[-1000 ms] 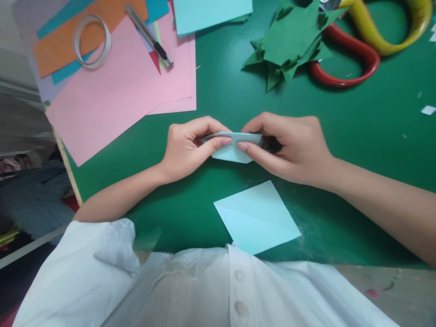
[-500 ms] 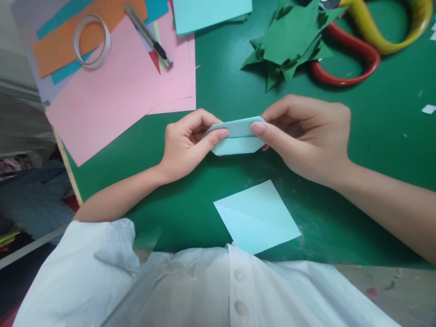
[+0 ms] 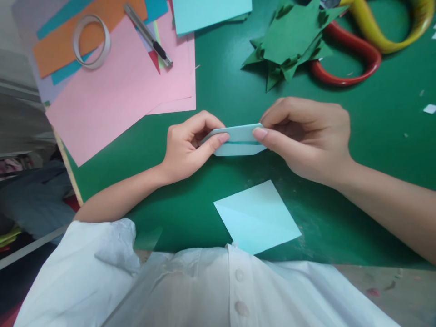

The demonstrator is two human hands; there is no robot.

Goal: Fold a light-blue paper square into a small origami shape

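Note:
A small folded piece of light blue paper (image 3: pixel 238 140) is held just above the green table (image 3: pixel 218 95), folded into a long narrow strip. My left hand (image 3: pixel 189 145) pinches its left end between thumb and fingers. My right hand (image 3: pixel 306 134) pinches its right end the same way. Both hands are closed on the paper. Closer to me lies a flat light blue paper square (image 3: pixel 257 217), untouched, below the hands.
Pink sheets (image 3: pixel 119 86), an orange sheet, a tape roll (image 3: pixel 91 41) and a utility knife (image 3: pixel 148 34) lie at the back left. Folded green paper pieces (image 3: pixel 289 41) sit at the back, beside red and yellow scissor handles (image 3: pixel 354 50). Another light blue sheet (image 3: pixel 211 11) lies at the far edge.
My right hand has slid rightwards along the folded blue paper to its right end. The strip now looks flatter and narrower. My left hand has kept its grip in place.

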